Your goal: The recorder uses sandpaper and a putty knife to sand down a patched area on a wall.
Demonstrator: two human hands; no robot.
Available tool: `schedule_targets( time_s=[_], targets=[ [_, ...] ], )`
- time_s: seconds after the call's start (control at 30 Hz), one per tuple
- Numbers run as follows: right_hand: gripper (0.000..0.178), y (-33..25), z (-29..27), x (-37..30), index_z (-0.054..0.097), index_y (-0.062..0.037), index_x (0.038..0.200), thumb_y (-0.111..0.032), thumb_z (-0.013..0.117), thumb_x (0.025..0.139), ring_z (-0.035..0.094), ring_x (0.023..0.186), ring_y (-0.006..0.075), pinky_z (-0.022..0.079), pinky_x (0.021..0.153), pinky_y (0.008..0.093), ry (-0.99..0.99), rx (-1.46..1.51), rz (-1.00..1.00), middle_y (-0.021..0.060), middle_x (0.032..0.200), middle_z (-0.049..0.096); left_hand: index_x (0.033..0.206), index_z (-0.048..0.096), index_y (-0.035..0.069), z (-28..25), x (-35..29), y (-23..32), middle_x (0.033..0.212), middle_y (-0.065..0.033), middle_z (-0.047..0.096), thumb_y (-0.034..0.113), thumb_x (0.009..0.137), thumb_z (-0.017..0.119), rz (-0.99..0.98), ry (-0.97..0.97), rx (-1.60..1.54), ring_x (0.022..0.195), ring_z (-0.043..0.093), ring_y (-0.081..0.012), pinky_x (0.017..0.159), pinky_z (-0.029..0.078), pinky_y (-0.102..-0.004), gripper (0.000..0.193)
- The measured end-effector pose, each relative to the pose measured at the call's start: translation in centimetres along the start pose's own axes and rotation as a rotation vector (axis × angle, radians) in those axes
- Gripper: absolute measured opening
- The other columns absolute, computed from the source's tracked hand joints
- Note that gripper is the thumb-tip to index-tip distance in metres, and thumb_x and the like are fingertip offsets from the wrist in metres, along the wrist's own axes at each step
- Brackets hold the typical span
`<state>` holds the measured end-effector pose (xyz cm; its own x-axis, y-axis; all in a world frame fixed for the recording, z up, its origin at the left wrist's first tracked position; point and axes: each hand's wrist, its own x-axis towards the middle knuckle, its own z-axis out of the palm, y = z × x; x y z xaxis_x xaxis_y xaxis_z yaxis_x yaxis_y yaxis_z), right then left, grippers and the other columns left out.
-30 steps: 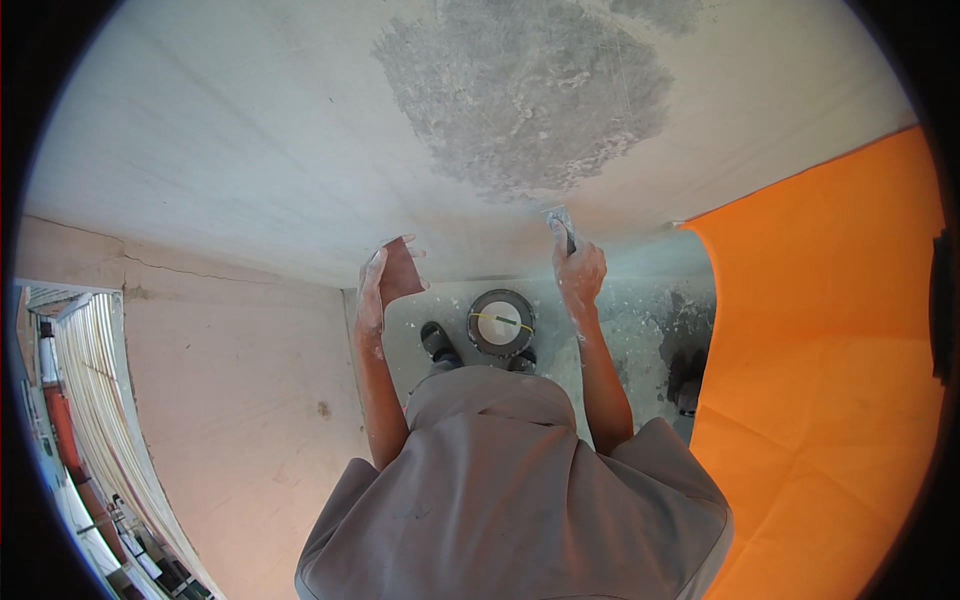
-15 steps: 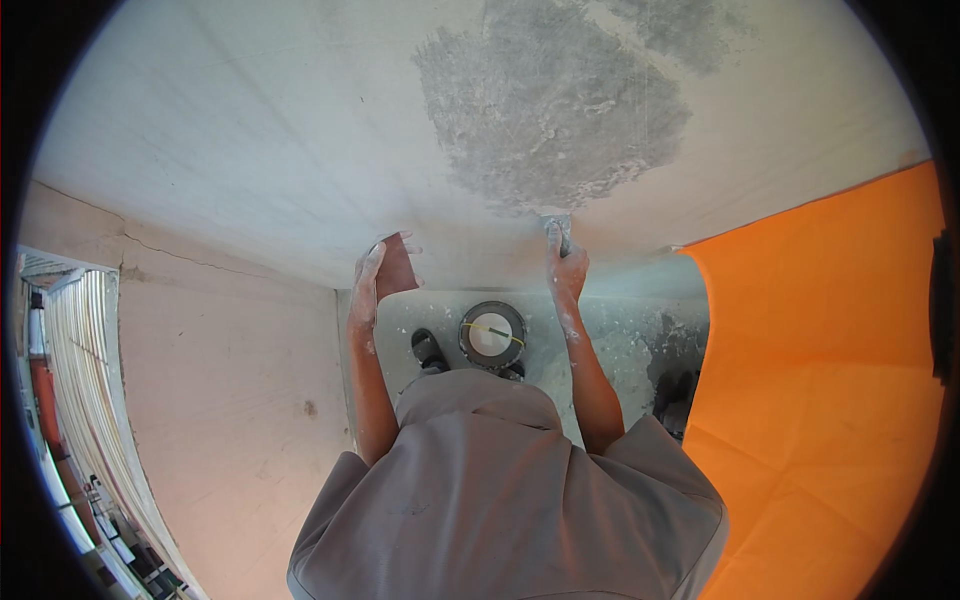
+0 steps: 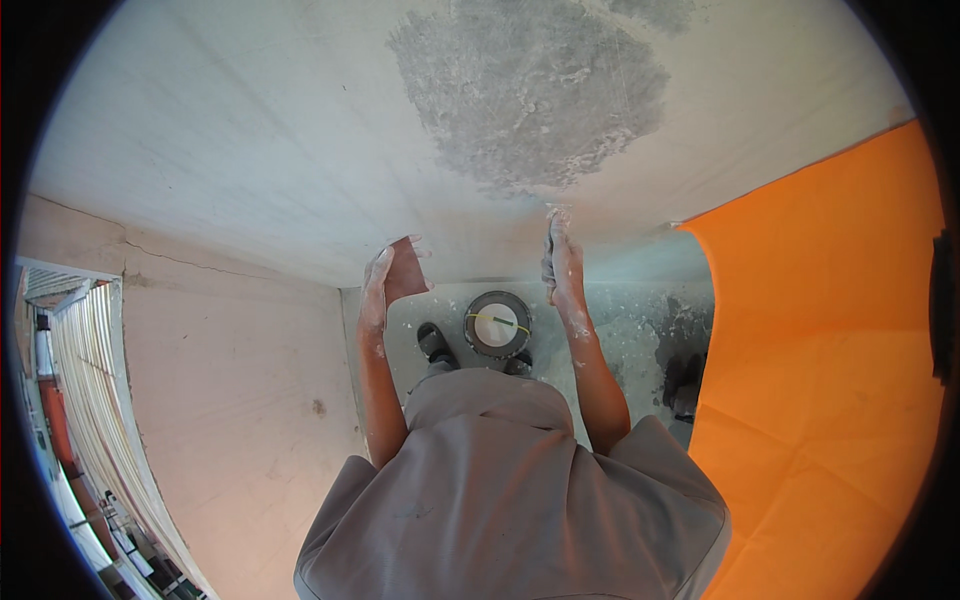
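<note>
My left hand [image 3: 376,284] is dusted with white and holds a flat, reddish-brown rectangular sheet [image 3: 405,270], its fingertips showing past the far edge. Whether the sheet is stiff or soft I cannot tell. My right hand [image 3: 563,262], also white with powder, is closed round the handle of a putty knife [image 3: 558,212]. The pale blade points away from me, close to the wall [image 3: 300,130]. Just beyond it, a rough grey patch [image 3: 540,100] with white smears spreads over the pale wall; I cannot tell whether the blade touches the wall.
A round dark-rimmed bucket [image 3: 476,325] with a yellow strip across it stands by my feet on a white-spattered floor [image 3: 610,350]. An orange sheet [image 3: 810,350] hangs at the right. To the left stands a cracked side wall [image 3: 230,370] with a shuttered opening [image 3: 90,340].
The putty knife has turned in my right hand, which now shows a different side. The grey patch sits a little higher and further left in view. My left hand keeps the sheet.
</note>
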<state>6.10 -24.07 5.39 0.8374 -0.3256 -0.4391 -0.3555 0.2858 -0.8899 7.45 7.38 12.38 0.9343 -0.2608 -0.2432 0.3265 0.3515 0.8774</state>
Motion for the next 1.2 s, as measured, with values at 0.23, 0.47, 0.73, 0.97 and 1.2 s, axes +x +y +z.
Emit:
schedule_targets(
  time_s=[0.23, 0.47, 0.73, 0.97, 1.2],
  targets=[
    [0.052, -3.7, -0.2, -0.5, 0.078, -0.0033, 0.094, -0.053, 0.062, 0.097, 0.068, 0.086, 0.0467, 0.053, 0.079, 0.0588, 0.551, -1.084, -0.533, 0.0235, 0.084, 0.073, 0.136, 0.061, 0.005, -0.5, -1.5, -0.9, 0.114, -0.0129, 0.069, 0.048, 0.104, 0.05, 0.013, 0.052, -0.025, 0.076, 0.069, -0.0239, 0.07, 0.057, -0.0372, 0.055],
    [0.05, -5.2, 0.3, -0.3, 0.078, -0.0036, 0.091, -0.051, 0.062, 0.097, 0.069, 0.086, 0.0449, 0.054, 0.08, 0.0568, 0.553, -1.176, -0.541, 0.0238, 0.086, 0.073, 0.136, 0.061, 0.005, -0.5, -1.9, -0.5, 0.114, -0.0121, 0.069, 0.048, 0.104, 0.051, -0.001, 0.073, -0.066, 0.076, 0.069, -0.0231, 0.07, 0.057, -0.0364, 0.054],
    [0.065, -0.4, 0.4, 3.8, 0.075, 0.0006, 0.086, -0.061, 0.06, 0.097, 0.069, 0.069, 0.0427, 0.054, 0.069, 0.0534, 0.475, -0.777, -0.459, 0.0222, 0.077, 0.072, 0.137, 0.061, 0.005, -0.4, -1.0, 0.3, 0.114, -0.0128, 0.069, 0.048, 0.104, 0.052, 0.014, 0.023, 0.015, 0.077, 0.069, -0.0228, 0.072, 0.058, -0.0363, 0.055],
    [0.054, -2.7, 2.7, -0.1, 0.045, -0.0188, 0.072, -0.062, 0.057, 0.102, 0.024, 0.038, 0.0052, 0.017, 0.037, 0.0265, -0.145, 0.267, 0.108, -0.0092, 0.054, 0.028, 0.137, 0.061, 0.004, -0.4, -1.7, 0.1, 0.114, -0.0126, 0.069, 0.049, 0.104, 0.051, 0.02, 0.059, -0.032, 0.076, 0.069, -0.0234, 0.072, 0.058, -0.0372, 0.056],
    [0.054, 2.0, 0.0, 2.1, 0.064, -0.0099, 0.081, -0.06, 0.058, 0.101, 0.048, 0.045, 0.0262, 0.039, 0.046, 0.0395, 0.216, -0.302, -0.293, 0.0059, 0.059, 0.054, 0.137, 0.061, 0.004, -0.1, -2.9, -0.5, 0.112, -0.0127, 0.07, 0.047, 0.104, 0.052, 0.006, 0.029, -0.034, 0.077, 0.069, -0.024, 0.071, 0.058, -0.0376, 0.055]
  ],
)
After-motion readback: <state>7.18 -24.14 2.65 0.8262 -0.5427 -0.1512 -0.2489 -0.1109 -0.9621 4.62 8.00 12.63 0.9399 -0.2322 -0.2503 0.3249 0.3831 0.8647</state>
